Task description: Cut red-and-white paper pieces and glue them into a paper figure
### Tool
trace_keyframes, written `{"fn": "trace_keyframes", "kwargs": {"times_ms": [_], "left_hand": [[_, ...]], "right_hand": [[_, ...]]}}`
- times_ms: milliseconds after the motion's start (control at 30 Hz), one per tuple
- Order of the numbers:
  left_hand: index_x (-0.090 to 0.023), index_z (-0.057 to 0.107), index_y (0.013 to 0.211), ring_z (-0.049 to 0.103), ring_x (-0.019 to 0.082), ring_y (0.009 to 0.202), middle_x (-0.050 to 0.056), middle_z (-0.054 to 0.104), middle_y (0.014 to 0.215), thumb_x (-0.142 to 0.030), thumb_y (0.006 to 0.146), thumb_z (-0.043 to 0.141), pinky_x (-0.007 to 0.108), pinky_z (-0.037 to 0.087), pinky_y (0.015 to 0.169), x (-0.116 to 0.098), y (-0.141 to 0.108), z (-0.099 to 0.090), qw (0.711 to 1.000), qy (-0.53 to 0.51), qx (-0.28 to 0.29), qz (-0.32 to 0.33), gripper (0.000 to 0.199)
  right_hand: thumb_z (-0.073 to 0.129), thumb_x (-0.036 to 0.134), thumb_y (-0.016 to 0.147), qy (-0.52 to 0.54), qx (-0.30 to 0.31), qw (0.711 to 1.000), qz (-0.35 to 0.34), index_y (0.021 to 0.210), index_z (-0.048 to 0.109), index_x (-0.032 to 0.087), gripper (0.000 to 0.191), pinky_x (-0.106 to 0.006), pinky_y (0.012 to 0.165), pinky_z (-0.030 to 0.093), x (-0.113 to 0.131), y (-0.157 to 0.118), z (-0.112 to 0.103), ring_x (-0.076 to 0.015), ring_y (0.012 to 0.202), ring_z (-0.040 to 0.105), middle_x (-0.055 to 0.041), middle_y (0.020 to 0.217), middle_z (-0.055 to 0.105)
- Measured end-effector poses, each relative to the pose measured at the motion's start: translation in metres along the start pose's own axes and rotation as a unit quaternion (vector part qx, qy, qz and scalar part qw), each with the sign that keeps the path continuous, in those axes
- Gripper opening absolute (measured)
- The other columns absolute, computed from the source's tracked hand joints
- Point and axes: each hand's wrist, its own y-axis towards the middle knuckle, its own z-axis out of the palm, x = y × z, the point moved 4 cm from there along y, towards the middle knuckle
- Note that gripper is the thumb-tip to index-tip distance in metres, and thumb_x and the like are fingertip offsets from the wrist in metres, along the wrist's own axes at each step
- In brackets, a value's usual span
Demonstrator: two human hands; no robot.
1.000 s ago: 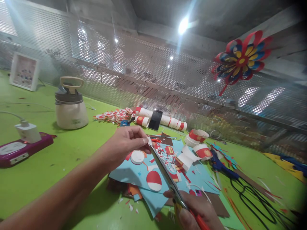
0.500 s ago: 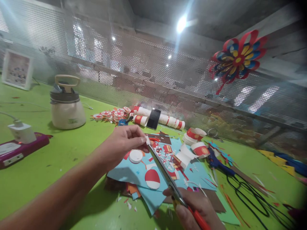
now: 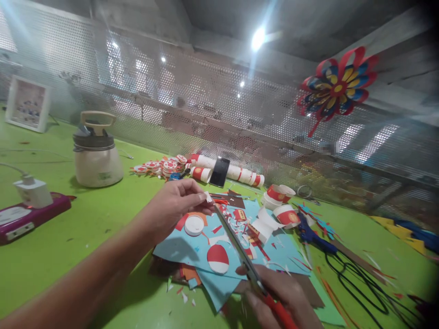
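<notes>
L hand (image 3: 176, 201) fingers pinch paper bit (image 3: 208, 197), R hand (image 3: 284, 290) fingers wrap scissors (image 3: 236, 240) (tip prob. off paper edge).

Power strip (image 3: 37, 218) partly beyond the left edge, scissors handle (image 3: 280, 313) and right hand (image 3: 287, 289) partly below the bottom.

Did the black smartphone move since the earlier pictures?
No. The black smartphone stays at the same spot in front of the lying stack of paper cups.
</notes>
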Motion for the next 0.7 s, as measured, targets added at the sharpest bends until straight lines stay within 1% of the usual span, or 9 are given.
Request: {"fn": "trace_keyframes", "kwargs": {"times_ms": [33, 133, 167, 233, 300, 367, 500, 600, 700], "left_hand": [[-0.014, 0.062, 0.064, 0.068, 0.018, 0.066, 0.006, 0.071, 0.065, -0.021, 0.071, 0.072, 0.031, 0.053, 0.068, 0.0, -0.001, 0.001, 1.0, -0.003, 0.002, 0.005, 0.014], [-0.014, 0.063, 0.065, 0.067, 0.016, 0.065, 0.005, 0.071, 0.067, -0.021, 0.071, 0.073, 0.029, 0.052, 0.068, 0.001, -0.003, 0.003, 1.0, -0.015, -0.009, -0.001, 0.014], [-0.014, 0.063, 0.065, 0.067, 0.016, 0.065, 0.005, 0.071, 0.067, -0.021, 0.071, 0.073, 0.028, 0.052, 0.068, 0.001, -0.004, 0.004, 1.0, -0.017, -0.015, -0.006, 0.014], [-0.014, 0.062, 0.066, 0.067, 0.016, 0.065, 0.005, 0.071, 0.067, -0.021, 0.071, 0.073, 0.028, 0.052, 0.068, 0.002, -0.005, 0.005, 1.0, -0.016, -0.022, -0.008, 0.014], [-0.014, 0.062, 0.068, 0.067, 0.016, 0.066, 0.005, 0.07, 0.067, -0.022, 0.073, 0.071, 0.029, 0.051, 0.069, 0.002, -0.006, 0.007, 1.0, -0.01, -0.024, 0.003, 0.013], [-0.014, 0.062, 0.07, 0.066, 0.016, 0.066, 0.004, 0.069, 0.068, -0.023, 0.074, 0.071, 0.031, 0.051, 0.072, 0.004, -0.008, 0.009, 1.0, -0.006, -0.027, 0.014, 0.013], [-0.015, 0.061, 0.072, 0.066, 0.017, 0.07, 0.004, 0.07, 0.071, -0.025, 0.076, 0.069, 0.034, 0.051, 0.075, 0.009, -0.011, 0.01, 0.999, -0.003, -0.046, 0.02, 0.014], [-0.015, 0.062, 0.072, 0.066, 0.017, 0.072, 0.005, 0.071, 0.073, -0.027, 0.077, 0.069, 0.034, 0.05, 0.076, 0.012, -0.012, 0.011, 0.998, 0.007, -0.053, 0.031, 0.014], [-0.016, 0.062, 0.073, 0.066, 0.017, 0.072, 0.005, 0.071, 0.073, -0.027, 0.078, 0.068, 0.032, 0.05, 0.075, 0.013, -0.013, 0.012, 0.997, 0.02, -0.058, 0.037, 0.014]], "right_hand": [[0.054, 0.038, 0.086, -0.007, -0.006, 1.0, 0.008, 0.098, 0.073, 0.021, 0.028, -0.023, 0.054, 0.055, -0.003, 0.001, 0.0, -0.0178, 0.056, 0.067, -0.005, 0.07, 0.073], [0.053, 0.029, 0.085, -0.004, 0.013, 1.0, 0.026, 0.092, 0.073, 0.021, 0.022, -0.021, 0.052, 0.054, -0.007, 0.003, 0.002, -0.0154, 0.05, 0.065, -0.0004, 0.058, 0.068], [0.054, 0.027, 0.084, 0.001, 0.016, 0.999, 0.029, 0.091, 0.074, 0.021, 0.022, -0.02, 0.052, 0.054, -0.005, 0.004, 0.003, -0.0151, 0.05, 0.065, -0.0001, 0.058, 0.069], [0.054, 0.022, 0.081, 0.014, 0.013, 0.999, 0.029, 0.095, 0.073, 0.02, 0.023, -0.02, 0.054, 0.054, 0.0, 0.006, 0.002, -0.0149, 0.052, 0.066, -0.0008, 0.063, 0.071], [0.053, 0.017, 0.078, 0.029, 0.012, 0.999, 0.022, 0.099, 0.071, 0.019, 0.028, -0.019, 0.054, 0.053, 0.006, 0.007, 0.001, -0.0145, 0.053, 0.066, -0.0012, 0.066, 0.072], [0.052, 0.014, 0.075, 0.038, 0.012, 0.999, 0.018, 0.099, 0.07, 0.018, 0.031, -0.019, 0.054, 0.052, 0.012, 0.009, 0.001, -0.0137, 0.052, 0.065, -0.0009, 0.065, 0.072], [0.049, 0.012, 0.075, 0.011, -0.001, 1.0, 0.007, 0.092, 0.071, 0.019, 0.028, -0.019, 0.053, 0.051, 0.013, 0.009, 0.003, -0.0125, 0.05, 0.062, -0.0006, 0.061, 0.068], [0.048, 0.012, 0.075, 0.003, -0.01, 1.0, -0.001, 0.094, 0.07, 0.017, 0.03, -0.018, 0.053, 0.05, 0.008, 0.008, 0.005, -0.0117, 0.05, 0.061, -0.0006, 0.062, 0.068], [0.046, 0.012, 0.076, -0.009, 0.002, 1.0, -0.008, 0.097, 0.07, 0.018, 0.033, -0.018, 0.05, 0.047, 0.004, 0.007, 0.007, -0.0111, 0.048, 0.06, 0.0012, 0.059, 0.065]]}}
